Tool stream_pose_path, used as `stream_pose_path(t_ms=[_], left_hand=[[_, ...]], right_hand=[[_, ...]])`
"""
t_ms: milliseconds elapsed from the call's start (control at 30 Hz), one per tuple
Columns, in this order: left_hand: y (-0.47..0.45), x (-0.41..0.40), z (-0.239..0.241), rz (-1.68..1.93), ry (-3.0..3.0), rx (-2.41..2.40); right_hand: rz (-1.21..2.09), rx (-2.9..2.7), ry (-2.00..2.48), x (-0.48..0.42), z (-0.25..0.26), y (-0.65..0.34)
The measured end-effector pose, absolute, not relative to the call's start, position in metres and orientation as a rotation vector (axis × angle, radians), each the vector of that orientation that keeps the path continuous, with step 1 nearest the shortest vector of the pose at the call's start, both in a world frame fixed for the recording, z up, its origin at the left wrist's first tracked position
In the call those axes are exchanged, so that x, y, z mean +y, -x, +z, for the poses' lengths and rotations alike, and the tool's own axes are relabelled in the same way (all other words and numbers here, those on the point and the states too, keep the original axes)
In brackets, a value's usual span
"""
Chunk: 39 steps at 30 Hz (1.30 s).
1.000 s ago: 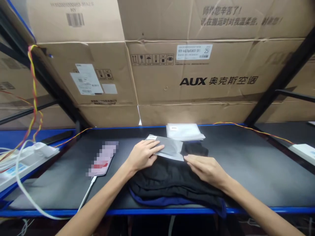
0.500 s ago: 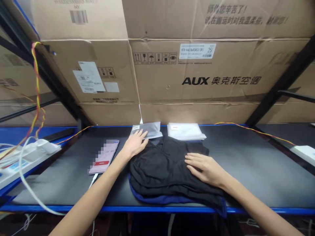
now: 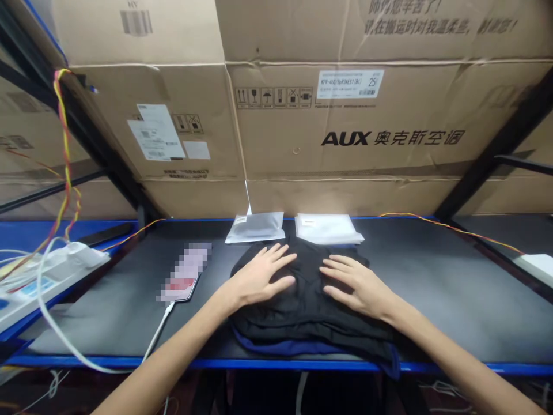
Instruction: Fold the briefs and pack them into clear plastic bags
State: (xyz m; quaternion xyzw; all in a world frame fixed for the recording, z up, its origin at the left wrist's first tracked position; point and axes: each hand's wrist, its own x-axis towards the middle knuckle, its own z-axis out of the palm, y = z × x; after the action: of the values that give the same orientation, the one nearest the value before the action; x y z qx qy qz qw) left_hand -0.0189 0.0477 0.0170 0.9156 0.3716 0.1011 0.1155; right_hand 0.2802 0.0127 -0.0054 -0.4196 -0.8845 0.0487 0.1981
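A: How do the hands stand, left to right?

B: The left hand lies palm down on the black cloth, fingers fanned, thumb well out, nothing gripped that I can see. The cloth itself is spread under both hands near the front of the table, with a blue edge showing along its near side. The right hand rests on its right part, fingers closer together and slightly bent, thumb apart, no visible hold on anything

A: How would you do this well?

B: It looks like flattening, so I'd press lightly with the left, stroke outward from the middle and match it with the right, without dragging the layers apart. I'd mind the right front corner, which droops over the table's front

A: And the writing?

B: From the left: a barcode, a white paper label too blurred to read, a tiny sticker on the grey packet, handling symbols, the white packet with another unreadable sticker, a model label seemingly starting KFR-46G, then AUX 奥克斯空调 bold on the cardboard
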Motion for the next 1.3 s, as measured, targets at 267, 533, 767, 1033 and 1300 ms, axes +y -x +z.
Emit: stream_pose_path(t_ms=[267, 533, 767, 1033, 1300], left_hand=[[0.011, 0.036, -0.001, 0.227, -2.734, 1.105], [0.011, 0.035, 0.002, 0.287, -2.691, 1.104], [0.002, 0.059, 0.007, 0.536, -2.598, 1.22], [-0.017, 0.112, 0.003, 0.562, -2.447, 1.43], [-0.016, 0.103, 0.01, 0.903, -2.421, 1.364]], right_hand=[[0.342, -2.619, 1.327, 0.014, -0.014, -0.273], [0.265, -2.572, 1.254, 0.012, -0.017, -0.276], [0.133, -2.26, 1.242, 0.029, -0.013, -0.283], [-0.232, -2.234, 1.428, 0.054, -0.019, -0.307], [-0.11, -2.158, 1.331, 0.044, -0.01, -0.305]])
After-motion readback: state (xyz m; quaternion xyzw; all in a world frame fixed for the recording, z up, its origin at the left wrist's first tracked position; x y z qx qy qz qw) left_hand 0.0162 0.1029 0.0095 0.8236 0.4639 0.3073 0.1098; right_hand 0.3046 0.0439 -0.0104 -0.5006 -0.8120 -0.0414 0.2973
